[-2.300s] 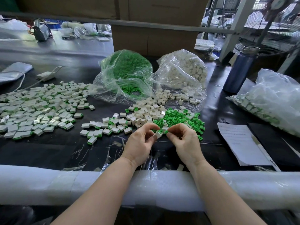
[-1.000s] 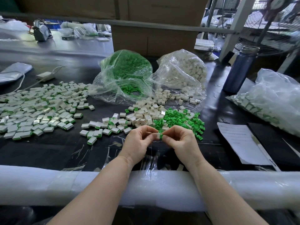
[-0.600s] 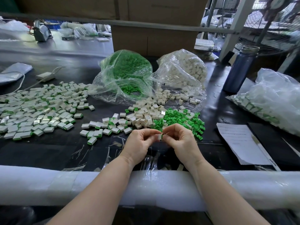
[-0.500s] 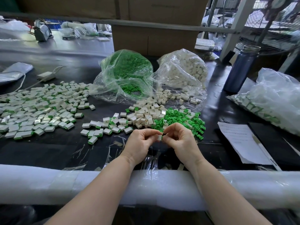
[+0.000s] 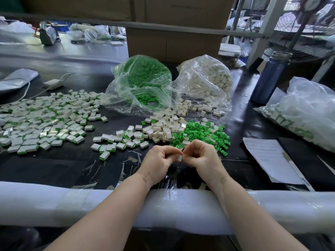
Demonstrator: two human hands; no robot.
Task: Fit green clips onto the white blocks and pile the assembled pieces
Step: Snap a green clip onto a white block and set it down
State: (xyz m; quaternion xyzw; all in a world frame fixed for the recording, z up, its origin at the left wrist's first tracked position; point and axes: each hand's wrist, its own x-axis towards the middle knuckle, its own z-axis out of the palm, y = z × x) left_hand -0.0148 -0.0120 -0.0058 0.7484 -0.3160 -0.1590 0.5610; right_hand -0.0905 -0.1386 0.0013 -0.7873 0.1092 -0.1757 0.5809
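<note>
Over the black bench (image 5: 54, 167), both hands' grips, left hand (image 5: 159, 160) and right hand (image 5: 203, 158), pinch one small white plastic block (image 5: 179, 158); clip-fitting seems underway, so next likely press home, then pile.

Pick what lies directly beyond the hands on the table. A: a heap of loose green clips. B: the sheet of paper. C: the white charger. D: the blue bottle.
A: the green clips are heaped just past the left hand and right hand.

Assembled pieces (image 5: 45, 122) left, loose clips (image 5: 201, 133) right of blocks (image 5: 163, 127), bags (image 5: 143, 84) behind
</note>
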